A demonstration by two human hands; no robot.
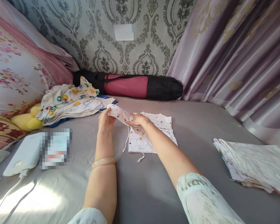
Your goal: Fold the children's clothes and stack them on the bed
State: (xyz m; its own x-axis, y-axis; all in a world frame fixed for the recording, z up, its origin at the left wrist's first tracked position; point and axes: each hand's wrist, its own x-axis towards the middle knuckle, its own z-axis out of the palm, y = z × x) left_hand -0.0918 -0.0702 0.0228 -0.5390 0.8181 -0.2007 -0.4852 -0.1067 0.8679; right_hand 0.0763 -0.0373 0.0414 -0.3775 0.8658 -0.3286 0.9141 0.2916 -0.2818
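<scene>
A small pale pink baby garment (162, 120) with a tiny scattered print and white tie strings lies partly folded on the grey sheet in front of me. My left hand (106, 120), with a bangle further down the arm, pinches the end of a raised strip of its cloth. Closed over the same strip, nearer the middle of the garment, is my right hand (139, 119); its thumb and fingers grip the fabric. The strip stretches between both hands, slightly above the bed. Two of the tie strings hang or lie toward me.
Behind lies a black and pink rolled bag (126, 86) against the wall. Loose printed clothes (70, 99) are heaped at left, near a yellow plush toy (29, 119). A white power bank (25, 154) with a cable is nearer. Folded cloths (256, 165) are stacked at right.
</scene>
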